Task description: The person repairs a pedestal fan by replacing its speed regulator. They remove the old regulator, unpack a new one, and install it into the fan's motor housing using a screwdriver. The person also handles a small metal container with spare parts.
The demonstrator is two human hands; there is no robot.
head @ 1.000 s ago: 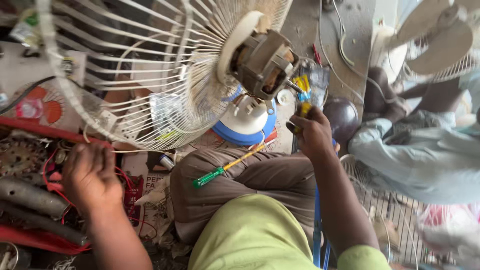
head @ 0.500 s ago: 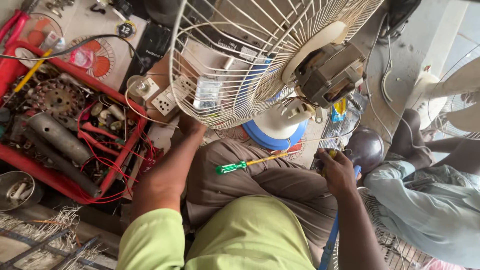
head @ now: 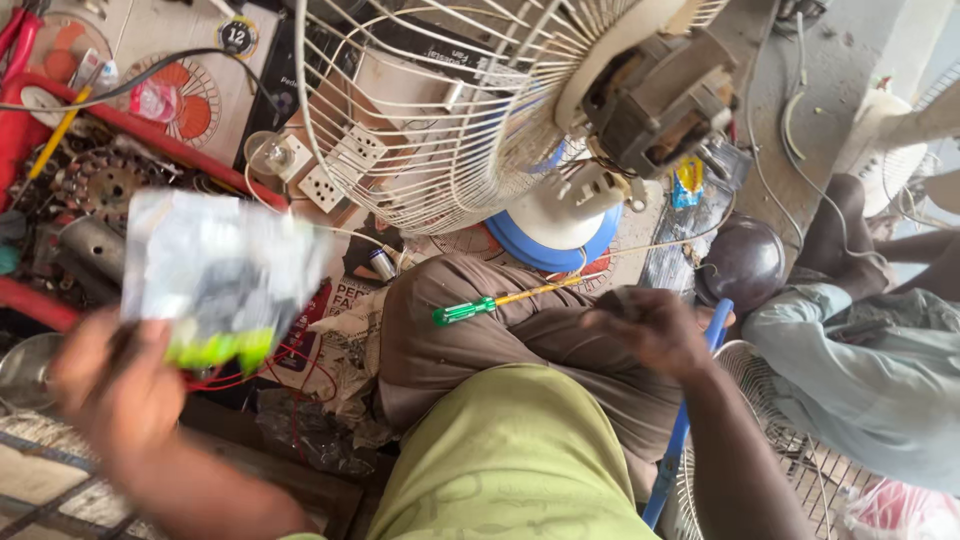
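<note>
My left hand [head: 115,385] is blurred at the lower left and holds up a clear plastic packet [head: 215,275] with dark and yellow-green contents. My right hand [head: 650,325] rests on my right thigh with its fingers curled; whether it holds anything is unclear. A screwdriver with a green handle and yellow shaft [head: 470,308] lies across my lap, just left of that hand. Above my knees stands a table fan: its white wire guard [head: 430,120], bare motor [head: 665,100] and blue and white base [head: 545,235].
A red tray [head: 30,300] of motor parts and wires sits at the left. A white socket board [head: 335,170] lies under the guard. Another person's leg [head: 840,235] and pale blue clothing are at the right, beside a dark round object [head: 740,265] and another fan guard [head: 745,385].
My left hand has come away from under the fan guard and now lifts a plastic packet at the lower left. My right hand stays on my thigh. The view has shifted slightly.
</note>
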